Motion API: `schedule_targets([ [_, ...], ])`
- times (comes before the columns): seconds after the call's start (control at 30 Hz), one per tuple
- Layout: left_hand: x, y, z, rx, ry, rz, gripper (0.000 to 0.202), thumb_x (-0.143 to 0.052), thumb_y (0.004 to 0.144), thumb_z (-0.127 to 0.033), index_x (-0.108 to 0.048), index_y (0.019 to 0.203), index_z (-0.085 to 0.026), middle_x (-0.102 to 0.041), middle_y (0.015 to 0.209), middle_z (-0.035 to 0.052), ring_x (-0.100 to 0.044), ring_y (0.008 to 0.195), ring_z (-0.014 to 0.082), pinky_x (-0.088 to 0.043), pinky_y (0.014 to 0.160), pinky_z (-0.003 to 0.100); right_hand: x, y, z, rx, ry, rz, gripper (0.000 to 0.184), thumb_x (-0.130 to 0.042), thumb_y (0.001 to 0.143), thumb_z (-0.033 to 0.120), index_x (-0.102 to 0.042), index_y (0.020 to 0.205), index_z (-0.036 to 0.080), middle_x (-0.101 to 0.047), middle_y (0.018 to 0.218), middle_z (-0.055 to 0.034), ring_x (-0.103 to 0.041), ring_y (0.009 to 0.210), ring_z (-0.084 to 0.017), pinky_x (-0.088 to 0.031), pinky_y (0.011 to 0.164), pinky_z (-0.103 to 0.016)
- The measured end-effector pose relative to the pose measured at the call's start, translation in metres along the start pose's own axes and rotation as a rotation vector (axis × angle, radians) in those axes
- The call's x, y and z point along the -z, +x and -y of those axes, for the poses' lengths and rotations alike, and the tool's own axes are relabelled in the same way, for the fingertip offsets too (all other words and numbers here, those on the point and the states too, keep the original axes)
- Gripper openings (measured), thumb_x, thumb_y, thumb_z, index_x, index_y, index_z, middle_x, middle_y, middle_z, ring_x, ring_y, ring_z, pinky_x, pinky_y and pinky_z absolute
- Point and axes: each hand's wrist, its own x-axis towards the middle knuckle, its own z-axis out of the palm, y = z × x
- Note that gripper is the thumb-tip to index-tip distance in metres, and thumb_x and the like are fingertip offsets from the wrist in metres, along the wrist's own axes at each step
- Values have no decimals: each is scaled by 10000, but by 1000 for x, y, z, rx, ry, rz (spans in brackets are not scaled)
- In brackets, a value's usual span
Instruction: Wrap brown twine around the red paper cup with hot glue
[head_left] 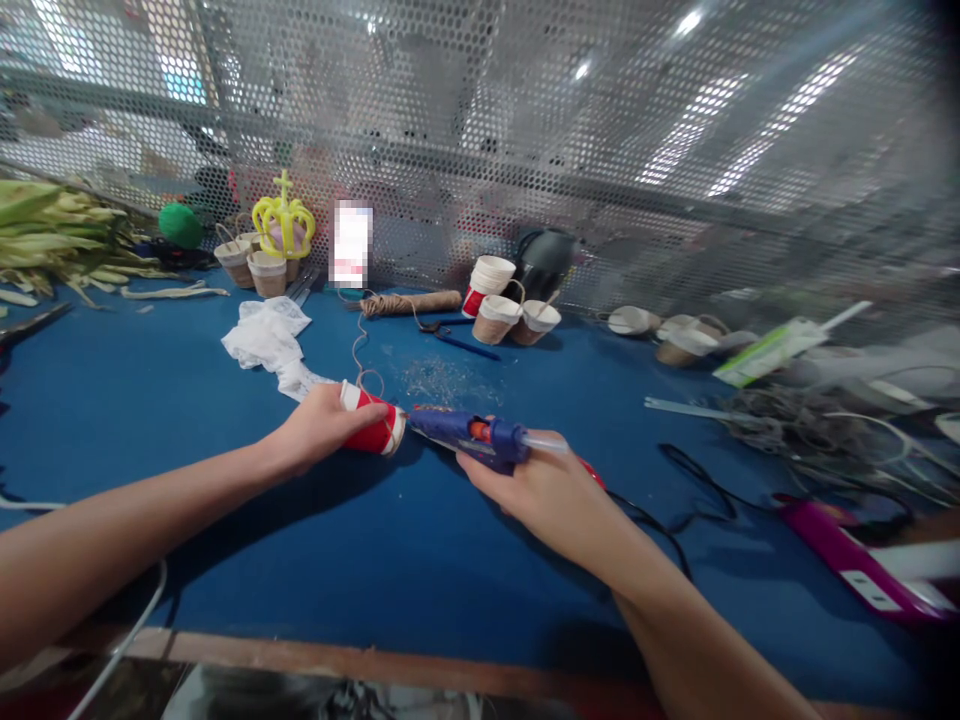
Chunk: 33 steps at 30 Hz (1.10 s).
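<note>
My left hand (322, 425) is wrapped round a red and white paper cup (375, 428), which lies tilted on its side above the blue table. Twine (361, 350) runs from the cup back to a twine bundle (412, 304). In my right hand (551, 490) is a blue hot glue gun (472, 437) with a clear glue stick poking out of its back. The gun's nozzle points left and is at the cup's end; whether it touches cannot be made out.
White crumpled cloth (270, 340) lies behind my left hand. Dark pliers (465, 345) and twine-wrapped cups (496, 320) stand farther back. A purple power strip (862, 560), black cable (697, 475) and tangled grey strands (787, 425) are on the right. Perforated metal (465, 120) closes off the back.
</note>
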Motion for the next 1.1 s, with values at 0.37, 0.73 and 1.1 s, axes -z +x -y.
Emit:
schedule_targets([
  [0.37, 1, 4, 6, -9, -29, 12, 291, -600, 626, -394, -466, 520, -158, -442, 460, -44, -336, 424, 65, -211, 423, 220, 3, -8, 3, 85, 66, 65, 172, -471, 771, 193, -448, 600, 201, -523, 548, 33, -462, 483, -93, -374, 520, -224],
  [0.73, 0, 0, 1, -14, -9, -10, 270, -627, 624, -372, -498, 537, -151, -476, 475, -43, -353, 433, 62, -244, 424, 215, 0, 4, -4, 46, -14, -7, 154, -475, 775, 206, -476, 621, 197, -534, 547, 29, -465, 508, -105, -361, 512, -228],
  [1.1, 1, 2, 4, -3, -11, -3, 284, -603, 635, -368, -458, 503, -163, -425, 448, -47, -319, 419, 64, -200, 416, 223, 3, -6, 5, 1, 75, 51, 153, -476, 768, 180, -450, 619, 198, -475, 527, 46, -407, 471, -89, -352, 489, -216],
])
